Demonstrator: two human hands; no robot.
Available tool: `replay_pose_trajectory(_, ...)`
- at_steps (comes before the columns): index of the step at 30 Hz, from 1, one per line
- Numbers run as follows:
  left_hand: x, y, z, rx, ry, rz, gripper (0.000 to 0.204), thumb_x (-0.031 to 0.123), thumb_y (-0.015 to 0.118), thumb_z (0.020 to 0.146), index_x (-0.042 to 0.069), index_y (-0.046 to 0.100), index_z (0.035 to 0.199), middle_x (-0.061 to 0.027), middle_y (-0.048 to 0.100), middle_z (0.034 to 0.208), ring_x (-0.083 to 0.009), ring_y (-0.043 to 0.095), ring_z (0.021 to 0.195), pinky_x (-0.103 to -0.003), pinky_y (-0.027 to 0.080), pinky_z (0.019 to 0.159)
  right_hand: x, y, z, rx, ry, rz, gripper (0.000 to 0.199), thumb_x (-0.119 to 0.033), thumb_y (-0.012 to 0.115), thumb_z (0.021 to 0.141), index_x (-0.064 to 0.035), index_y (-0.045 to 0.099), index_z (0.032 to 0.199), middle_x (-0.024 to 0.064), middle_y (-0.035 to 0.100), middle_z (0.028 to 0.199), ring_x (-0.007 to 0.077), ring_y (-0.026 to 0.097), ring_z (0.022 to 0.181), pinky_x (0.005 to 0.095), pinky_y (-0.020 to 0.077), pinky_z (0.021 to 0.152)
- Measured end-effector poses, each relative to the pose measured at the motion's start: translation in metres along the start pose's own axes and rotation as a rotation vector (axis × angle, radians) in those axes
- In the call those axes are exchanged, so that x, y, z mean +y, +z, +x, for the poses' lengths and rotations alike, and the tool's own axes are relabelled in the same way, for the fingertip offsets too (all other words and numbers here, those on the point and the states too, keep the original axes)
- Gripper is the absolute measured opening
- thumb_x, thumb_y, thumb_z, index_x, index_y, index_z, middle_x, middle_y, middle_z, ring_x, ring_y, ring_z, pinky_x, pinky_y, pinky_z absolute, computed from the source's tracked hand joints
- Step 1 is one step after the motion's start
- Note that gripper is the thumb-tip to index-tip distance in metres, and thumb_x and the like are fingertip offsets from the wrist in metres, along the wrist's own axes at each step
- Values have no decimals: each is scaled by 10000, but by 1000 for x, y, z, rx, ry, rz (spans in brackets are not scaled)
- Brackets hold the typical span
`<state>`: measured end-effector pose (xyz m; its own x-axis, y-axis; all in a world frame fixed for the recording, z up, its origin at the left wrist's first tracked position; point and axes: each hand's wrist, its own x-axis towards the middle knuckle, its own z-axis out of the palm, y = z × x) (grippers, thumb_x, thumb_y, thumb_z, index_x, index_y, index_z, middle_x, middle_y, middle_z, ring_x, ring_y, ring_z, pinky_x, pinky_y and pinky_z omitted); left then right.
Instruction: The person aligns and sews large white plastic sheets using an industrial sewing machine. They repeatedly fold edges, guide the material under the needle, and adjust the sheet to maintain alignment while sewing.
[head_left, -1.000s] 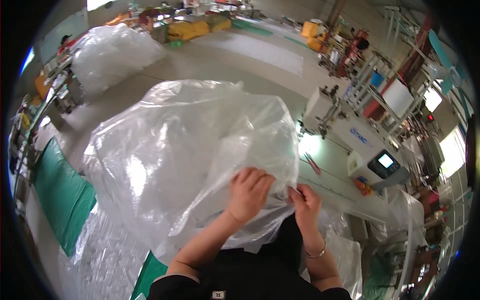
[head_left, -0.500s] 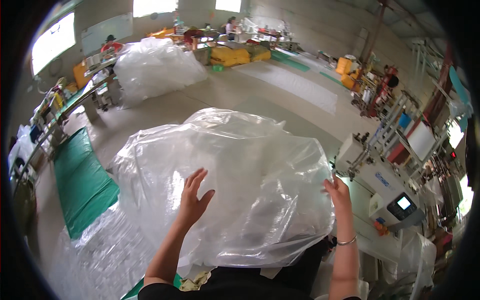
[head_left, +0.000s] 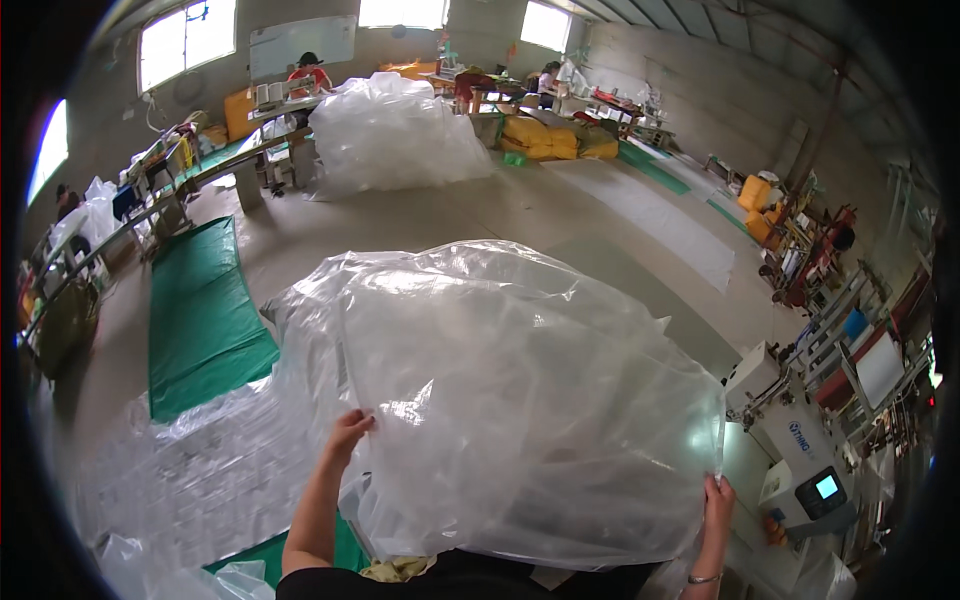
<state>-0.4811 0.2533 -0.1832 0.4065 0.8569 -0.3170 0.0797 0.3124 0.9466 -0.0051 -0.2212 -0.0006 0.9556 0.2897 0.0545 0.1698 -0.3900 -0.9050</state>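
A large clear plastic bag (head_left: 520,390), puffed up and crinkled, is stretched out in front of me. My left hand (head_left: 347,433) grips its near left edge, fingers curled into the film. At the lower right corner of the bag, my right hand (head_left: 717,497) pinches the film; a bracelet sits on that wrist. The two hands are spread wide apart, holding the bag across most of the view.
A white machine with a small lit screen (head_left: 805,470) stands at the right. Flat clear sheeting (head_left: 200,480) and a green mat (head_left: 200,310) lie on the floor at the left. A big heap of clear plastic (head_left: 395,135) sits far back, near seated workers at tables.
My hands have moved from close together at the bag's near edge to far apart, spreading the bag wide. The view has swung left and up across the workshop.
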Motion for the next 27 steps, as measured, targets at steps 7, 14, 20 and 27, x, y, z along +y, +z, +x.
replay_pose_trajectory(7,41,-2,15,154,338,-315,145,200,638,893,69,648,953,48,545,712,-66,482,594,-217,373,532,-19,4,-3,-18,4,36,252,-201,609,908,-85,546,693,-81,419,574,27,345,499,234,254,455)
replay_pose_trajectory(14,149,-3,-12,251,461,-283,138,211,630,922,88,641,861,78,446,612,-17,372,497,-203,266,454,-18,12,-10,-17,6,119,168,-174,591,915,-71,634,789,-67,444,569,30,377,479,222,272,443)
replay_pose_trajectory(20,104,-26,-21,346,424,-92,232,203,631,920,111,555,721,79,410,582,-22,330,490,-214,235,451,-2,8,-10,-22,45,143,166,-146,580,919,-73,615,775,-80,439,592,21,369,499,214,262,454)
replay_pose_trajectory(27,75,-32,-26,321,303,-182,243,227,640,917,119,548,720,67,430,584,-30,373,515,-212,284,494,9,4,1,-50,21,146,162,-156,573,926,-53,632,816,-77,427,594,28,367,494,221,270,454)
